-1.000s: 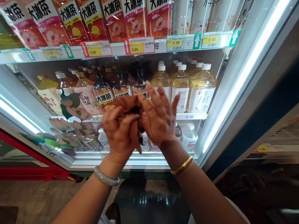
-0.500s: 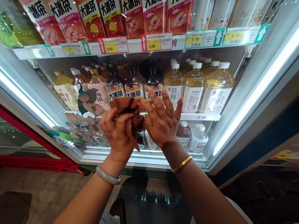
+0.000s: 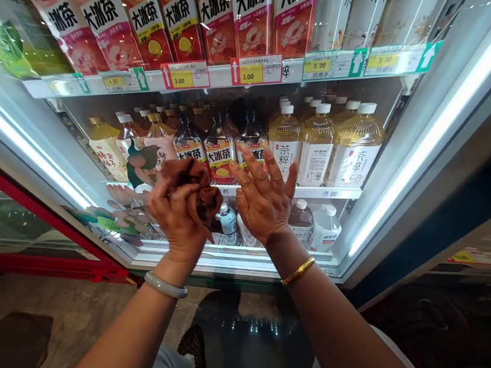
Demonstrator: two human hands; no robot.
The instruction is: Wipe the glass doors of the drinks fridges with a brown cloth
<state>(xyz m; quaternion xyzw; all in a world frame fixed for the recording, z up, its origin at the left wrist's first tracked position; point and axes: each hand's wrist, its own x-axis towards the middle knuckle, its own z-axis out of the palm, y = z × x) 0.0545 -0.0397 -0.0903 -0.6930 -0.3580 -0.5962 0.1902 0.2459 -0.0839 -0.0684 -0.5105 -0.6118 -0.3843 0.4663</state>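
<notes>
Head cam view, standing right in front of an open drinks cooler. Left hand point(image 3: 176, 214) is bunched into a loose fist around a crumpled brown cloth point(image 3: 195, 184) (could be a rag or some scrunched fabric, hard to say), held up in the air in front of the middle shelf point(image 3: 329, 192). Right hand point(image 3: 263, 202) is flat with fingers spread, holding nothing, hovering just beside the cloth and close to the dark tea bottles point(image 3: 219, 155).

What could go sideways, in my opinion: the cloth is only half gathered, with folds sticking out past the fingers, so a loose corner could slip out of that grip and drop onto the small bottles point(image 3: 313, 221) on the bottom shelf. The spread right hand sits very near the front row, so a careless sweep could knock a bottle over and take its neighbours with it, since the pale yellow bottles point(image 3: 318, 142) are packed tight beside them. A dangling fold could also snag a price tag point(image 3: 251, 70) on the rail above.
</notes>
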